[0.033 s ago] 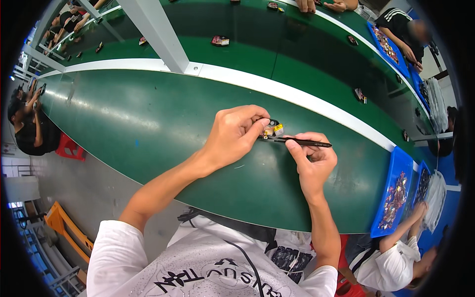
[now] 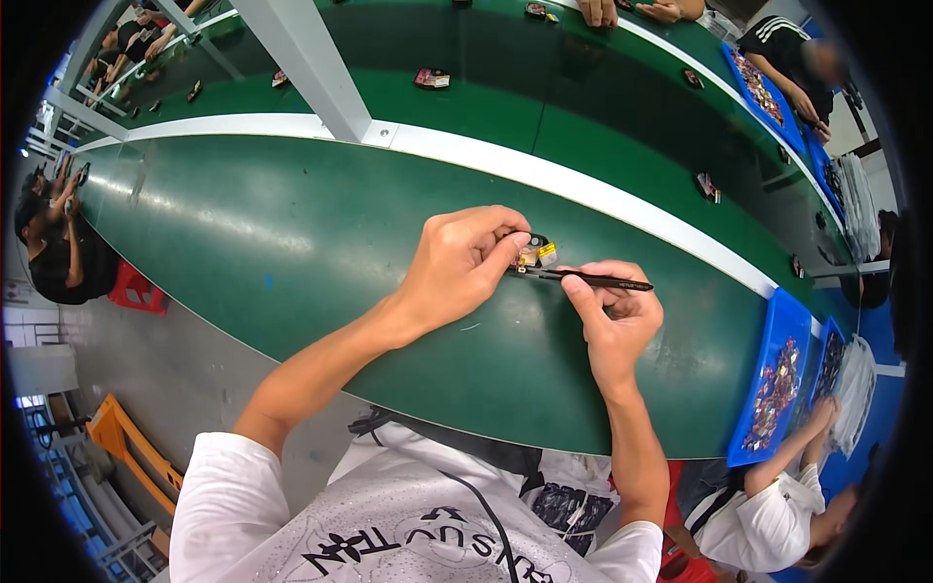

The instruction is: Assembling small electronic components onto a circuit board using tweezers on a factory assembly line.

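Note:
My left hand [image 2: 465, 255] is closed, its thumb and forefinger pinching a small black electronic assembly [image 2: 537, 240]. A yellow-and-white label [image 2: 547, 254] and copper-coloured parts show on the assembly, but my fingers cover its left part. In my right hand [image 2: 619, 316] are black tweezers [image 2: 622, 283], gripped between thumb and fingers. They point left, and their tips lie at the lower edge of the assembly, beside my left thumb. Too little detail shows to tell whether the tips grip a part. Both hands are over the green tabletop [image 2: 389, 223].
Beyond a white rail [image 2: 544, 177] runs a green conveyor belt [image 2: 583, 126] with several small assemblies, one of them [image 2: 432, 78] upper centre. A grey post [image 2: 306, 68] rises from the rail. At right stands a blue tray [image 2: 753, 428] of small parts, near a co-worker's arms [image 2: 812, 428].

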Available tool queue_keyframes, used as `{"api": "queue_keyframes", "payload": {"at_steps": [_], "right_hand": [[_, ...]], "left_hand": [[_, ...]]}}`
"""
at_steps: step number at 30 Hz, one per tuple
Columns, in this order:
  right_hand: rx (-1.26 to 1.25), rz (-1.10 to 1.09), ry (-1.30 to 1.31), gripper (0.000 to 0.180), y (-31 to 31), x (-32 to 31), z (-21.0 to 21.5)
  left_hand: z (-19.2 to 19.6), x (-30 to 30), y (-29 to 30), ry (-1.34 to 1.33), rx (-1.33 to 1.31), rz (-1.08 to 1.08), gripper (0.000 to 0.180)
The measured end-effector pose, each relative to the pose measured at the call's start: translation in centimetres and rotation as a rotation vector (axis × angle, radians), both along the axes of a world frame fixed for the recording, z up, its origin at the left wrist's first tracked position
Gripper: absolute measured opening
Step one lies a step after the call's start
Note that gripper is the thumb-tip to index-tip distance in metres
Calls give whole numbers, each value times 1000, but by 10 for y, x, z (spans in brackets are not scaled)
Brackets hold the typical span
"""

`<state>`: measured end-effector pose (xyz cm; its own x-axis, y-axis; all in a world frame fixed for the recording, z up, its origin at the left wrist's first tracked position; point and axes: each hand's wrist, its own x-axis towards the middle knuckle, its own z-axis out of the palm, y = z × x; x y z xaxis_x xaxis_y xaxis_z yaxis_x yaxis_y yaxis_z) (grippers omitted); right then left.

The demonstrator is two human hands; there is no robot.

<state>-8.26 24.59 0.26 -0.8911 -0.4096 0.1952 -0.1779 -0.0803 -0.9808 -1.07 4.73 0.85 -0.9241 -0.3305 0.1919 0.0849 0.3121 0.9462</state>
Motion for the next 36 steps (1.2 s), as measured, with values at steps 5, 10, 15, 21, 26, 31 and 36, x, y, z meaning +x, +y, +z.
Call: {"api": "queue_keyframes", "payload": {"at_steps": [5, 10, 15, 21, 26, 31, 36], "right_hand": [[28, 7, 18, 20, 0, 1, -1], [82, -8, 129, 20, -4, 1, -7], [81, 2, 61, 20, -3, 3, -5], [59, -39, -46, 20, 1, 0, 1], [31, -14, 65, 18, 0, 2, -1], [82, -28, 175, 16, -3, 4, -5], [88, -35, 204, 17, -3, 4, -3]], "left_hand": [[0, 0, 2, -11, 2, -10, 13], [-2, 1, 8, 18, 22, 32, 8], [-1, 1, 10, 32, 14, 14, 8], [-3, 2, 7, 59, -66, 5, 13], [-2, 1, 6, 56, -60, 30, 12], [-1, 2, 7, 46, -52, 21, 12], [-1, 2, 7, 42, -39, 18, 12]]}}
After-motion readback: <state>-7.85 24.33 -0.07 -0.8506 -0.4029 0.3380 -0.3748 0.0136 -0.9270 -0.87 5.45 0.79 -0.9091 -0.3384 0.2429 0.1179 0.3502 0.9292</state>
